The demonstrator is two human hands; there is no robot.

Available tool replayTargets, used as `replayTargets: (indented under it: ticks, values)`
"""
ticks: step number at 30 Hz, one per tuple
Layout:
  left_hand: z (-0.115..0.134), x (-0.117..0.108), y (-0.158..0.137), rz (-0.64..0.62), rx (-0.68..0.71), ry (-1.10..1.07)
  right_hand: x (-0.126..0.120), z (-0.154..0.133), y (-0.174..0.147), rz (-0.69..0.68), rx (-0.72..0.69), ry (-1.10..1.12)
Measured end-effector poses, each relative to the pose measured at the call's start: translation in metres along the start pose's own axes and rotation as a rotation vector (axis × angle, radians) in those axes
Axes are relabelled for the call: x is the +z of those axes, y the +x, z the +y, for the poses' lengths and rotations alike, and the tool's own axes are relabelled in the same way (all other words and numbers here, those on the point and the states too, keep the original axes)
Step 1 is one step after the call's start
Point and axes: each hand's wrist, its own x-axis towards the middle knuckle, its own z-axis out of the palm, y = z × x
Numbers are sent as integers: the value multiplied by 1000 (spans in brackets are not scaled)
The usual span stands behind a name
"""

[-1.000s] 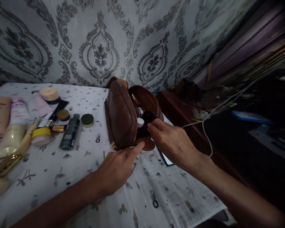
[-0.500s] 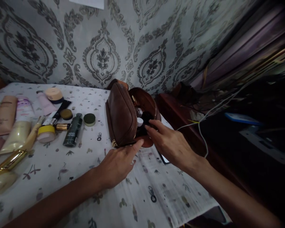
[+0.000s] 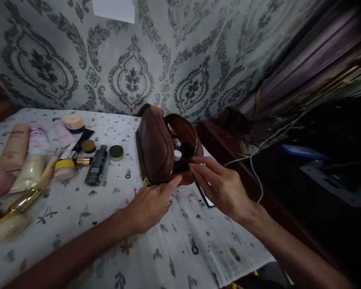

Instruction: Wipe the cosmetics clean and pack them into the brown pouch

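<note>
A brown leather makeup bag (image 3: pixel 156 148) lies on the table with its zipped mouth open to the right. Inside it show a white-capped container (image 3: pixel 177 155) and a dark round item (image 3: pixel 186 150). My left hand (image 3: pixel 150 204) grips the near edge of the bag, its thumb and forefinger at the rim and the other fingers curled below. At the mouth of the bag is my right hand (image 3: pixel 224 184), its thumb and fingertips pinched together. Something small and dark sits at those fingertips, too unclear to name.
Left of the bag lie several cosmetics: a dark green bottle (image 3: pixel 96 165), a green-lidded jar (image 3: pixel 116 152), a yellow-lidded jar (image 3: pixel 64 169) and tubes (image 3: pixel 15 146). A phone-like flat item (image 3: pixel 207 196) lies under my right hand. White cables (image 3: pixel 254 160) run at the right.
My right hand has drawn back slightly from inside the bag toward its near right rim, with its fingertips closer together. My left hand stays at the bag's edge.
</note>
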Motion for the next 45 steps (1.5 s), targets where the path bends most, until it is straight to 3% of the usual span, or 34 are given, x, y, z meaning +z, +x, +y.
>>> replayTargets:
  ticks: [3, 7, 16, 21, 27, 33, 39, 42, 45]
  values:
    - [-2, 2, -1, 20, 20, 18, -4, -10, -12, 108, 56, 109]
    - [-2, 2, -2, 35, 38, 10, 2, -27, -29, 148, 64, 195]
    - [6, -17, -7, 17, -31, 54, 44, -62, -48, -21, -40, 404]
    - [-4, -22, -39, 101, -33, 70, 53, -78, -35, -154, -79, 513]
    - [-34, -15, -91, 285, -116, 160, 73, -104, -16, -324, -68, 638]
    - [-51, -28, -130, 378, -154, 218, 98, -137, 14, -323, -5, 824]
    - [-69, -52, -143, 565, -284, 143, 113, -176, 60, -249, 11, 969]
    - [-76, -58, -149, 670, -313, 66, 124, -194, 64, -198, -5, 989]
    - [-79, -59, -156, 679, -334, 39, 136, -205, 55, -149, -33, 982]
